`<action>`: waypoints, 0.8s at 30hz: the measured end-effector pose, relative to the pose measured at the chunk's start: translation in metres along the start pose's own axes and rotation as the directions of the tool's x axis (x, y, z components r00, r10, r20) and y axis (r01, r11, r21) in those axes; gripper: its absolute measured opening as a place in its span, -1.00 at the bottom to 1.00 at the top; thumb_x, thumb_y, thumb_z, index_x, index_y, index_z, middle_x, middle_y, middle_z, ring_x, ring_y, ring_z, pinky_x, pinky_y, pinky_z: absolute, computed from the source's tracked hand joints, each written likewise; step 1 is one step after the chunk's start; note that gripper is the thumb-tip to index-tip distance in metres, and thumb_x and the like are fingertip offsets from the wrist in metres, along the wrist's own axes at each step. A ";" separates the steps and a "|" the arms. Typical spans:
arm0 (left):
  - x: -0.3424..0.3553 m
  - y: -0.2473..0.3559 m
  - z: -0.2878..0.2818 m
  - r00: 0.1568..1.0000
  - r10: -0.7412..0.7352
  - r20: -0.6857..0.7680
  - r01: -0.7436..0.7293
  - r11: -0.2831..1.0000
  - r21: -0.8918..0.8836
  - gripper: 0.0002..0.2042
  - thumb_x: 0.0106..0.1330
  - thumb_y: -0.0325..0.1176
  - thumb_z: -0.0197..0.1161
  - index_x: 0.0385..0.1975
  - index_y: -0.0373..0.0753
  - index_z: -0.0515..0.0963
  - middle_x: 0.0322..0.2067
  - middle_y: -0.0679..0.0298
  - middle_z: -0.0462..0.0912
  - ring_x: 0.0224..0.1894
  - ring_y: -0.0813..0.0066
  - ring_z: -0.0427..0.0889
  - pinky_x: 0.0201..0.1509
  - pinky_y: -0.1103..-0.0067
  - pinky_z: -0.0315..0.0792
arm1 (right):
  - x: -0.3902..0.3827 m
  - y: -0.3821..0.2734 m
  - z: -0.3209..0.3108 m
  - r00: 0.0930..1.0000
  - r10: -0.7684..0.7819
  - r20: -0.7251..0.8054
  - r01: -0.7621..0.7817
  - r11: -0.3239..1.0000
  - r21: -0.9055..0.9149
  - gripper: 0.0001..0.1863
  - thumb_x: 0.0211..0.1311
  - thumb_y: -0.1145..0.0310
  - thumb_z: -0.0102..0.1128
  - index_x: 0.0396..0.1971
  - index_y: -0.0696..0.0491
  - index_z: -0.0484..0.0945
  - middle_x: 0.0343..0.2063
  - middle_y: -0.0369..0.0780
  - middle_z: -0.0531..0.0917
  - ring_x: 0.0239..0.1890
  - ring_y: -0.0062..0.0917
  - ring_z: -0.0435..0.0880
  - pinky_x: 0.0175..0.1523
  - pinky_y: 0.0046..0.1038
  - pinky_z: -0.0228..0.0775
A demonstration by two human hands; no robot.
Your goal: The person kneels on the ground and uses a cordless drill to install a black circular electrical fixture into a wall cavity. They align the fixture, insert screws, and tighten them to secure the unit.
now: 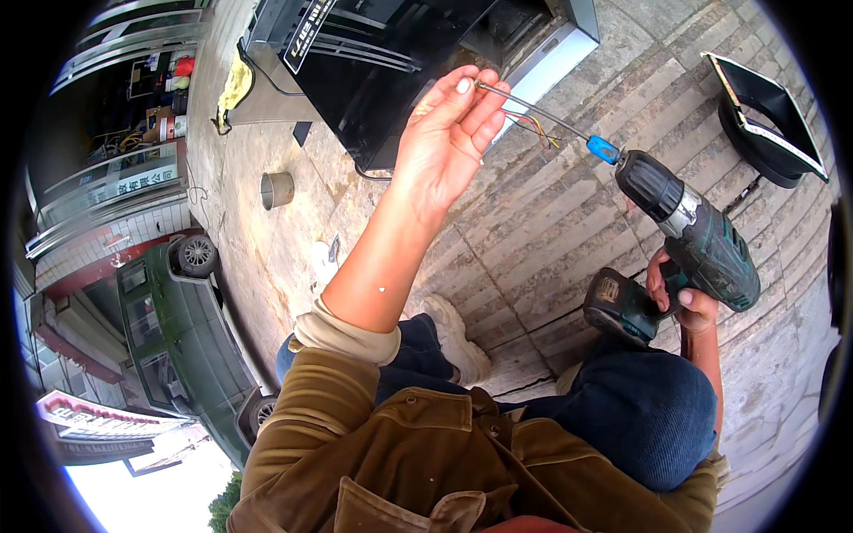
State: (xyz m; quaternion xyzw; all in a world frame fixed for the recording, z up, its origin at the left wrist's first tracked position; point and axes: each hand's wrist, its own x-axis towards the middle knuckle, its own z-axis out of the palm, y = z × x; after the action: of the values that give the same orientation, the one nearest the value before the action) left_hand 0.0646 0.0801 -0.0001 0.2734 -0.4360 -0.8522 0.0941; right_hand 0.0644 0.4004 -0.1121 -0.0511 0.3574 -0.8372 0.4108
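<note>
In my right hand (pixel 682 298) is the handle of a dark green and black cordless drill (pixel 711 235), its battery resting near my knee. A long thin driver bit (pixel 555 117) with a blue collar (pixel 603 149) runs from the chuck up to the left. My left hand (pixel 449 133) is stretched forward, thumb and fingers pinched at the bit's tip. Whether a small screw sits there is too small to tell. Just beyond that hand stands a black glossy cabinet-like appliance (pixel 364 98) with a light metal edge. Loose coloured wires (pixel 538 131) hang from it.
A black funnel-shaped hood piece (pixel 771 124) lies on the paving at the far right. A small metal cup (pixel 276 190) stands left of the appliance, near a yellow cloth (pixel 235 89). A green vehicle (pixel 191 329) is parked at the left. My shoe (pixel 455 342) rests on the ground below.
</note>
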 end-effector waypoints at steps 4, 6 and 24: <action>0.013 -0.005 0.003 0.996 0.089 -0.018 -0.084 0.975 0.205 -0.82 0.30 -0.46 0.14 -0.13 -0.28 0.45 -0.19 0.12 0.61 -0.18 0.36 0.66 -0.20 0.55 0.59 | 0.003 -0.002 -0.005 1.000 0.014 -0.013 -0.014 1.000 -0.005 -0.37 -0.26 0.14 0.25 -0.13 0.18 0.39 -0.55 -0.11 0.49 -0.74 -0.59 0.39 -0.60 -0.61 0.24; 0.011 -0.003 0.001 0.987 0.150 -0.058 -0.117 0.919 0.375 -0.79 0.29 -0.47 0.16 -0.10 -0.30 0.44 -0.18 0.09 0.61 -0.22 0.38 0.67 -0.21 0.56 0.59 | 0.007 0.010 -0.007 1.000 0.029 0.008 -0.029 0.999 0.027 -0.36 -0.27 0.14 0.26 -0.11 0.18 0.40 -0.54 -0.10 0.50 -0.73 -0.59 0.40 -0.58 -0.61 0.25; 0.051 0.050 -0.023 0.759 0.251 0.601 -0.569 -0.193 0.799 -0.40 0.30 -0.29 0.17 0.27 -0.38 0.11 0.25 0.02 0.25 0.30 0.24 0.22 0.33 0.44 0.11 | 0.089 0.071 0.001 1.000 -0.024 0.006 0.021 0.943 0.332 -0.44 -0.11 0.23 0.15 -0.06 0.19 0.38 -0.38 -0.18 0.50 -0.56 -0.63 0.40 -0.37 -0.61 0.28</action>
State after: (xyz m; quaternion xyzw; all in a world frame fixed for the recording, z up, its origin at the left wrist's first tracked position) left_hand 0.0311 0.0142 0.0094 -0.0033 -0.9687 -0.2282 0.0976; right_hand 0.0524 0.3065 -0.1749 0.0106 0.2085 -0.8898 0.4059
